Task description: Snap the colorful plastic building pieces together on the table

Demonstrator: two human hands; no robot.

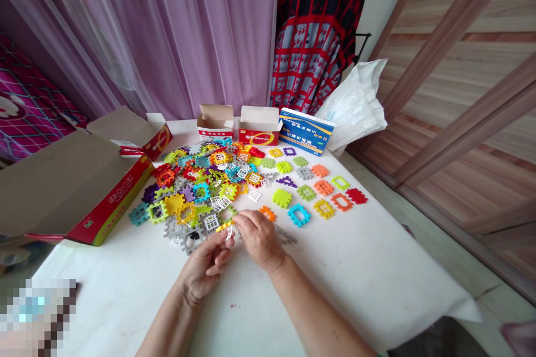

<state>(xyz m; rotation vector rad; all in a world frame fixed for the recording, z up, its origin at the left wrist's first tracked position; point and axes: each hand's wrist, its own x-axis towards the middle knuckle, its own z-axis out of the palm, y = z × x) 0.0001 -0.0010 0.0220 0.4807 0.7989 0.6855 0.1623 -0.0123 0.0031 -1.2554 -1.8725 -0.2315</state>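
My left hand (208, 265) and my right hand (260, 239) meet above the near edge of a heap of plastic building pieces (201, 178). Between their fingertips a yellow notched building piece (225, 226) is seen nearly edge-on. A small white window insert (230, 233) shows just under it, by my left fingers. Both hands are closed, each pinching an end of the yellow piece; whether the insert is joined to it I cannot tell. Several grey pieces (287, 235) lie partly hidden behind my right hand.
Separate pieces, such as a blue frame (298, 215) and a red square (357, 196), lie spread on the right. Open cardboard boxes (259, 134) and a blue box (307, 131) stand behind. A large open box (113, 201) is at left; a white bag (354, 103) is back right.
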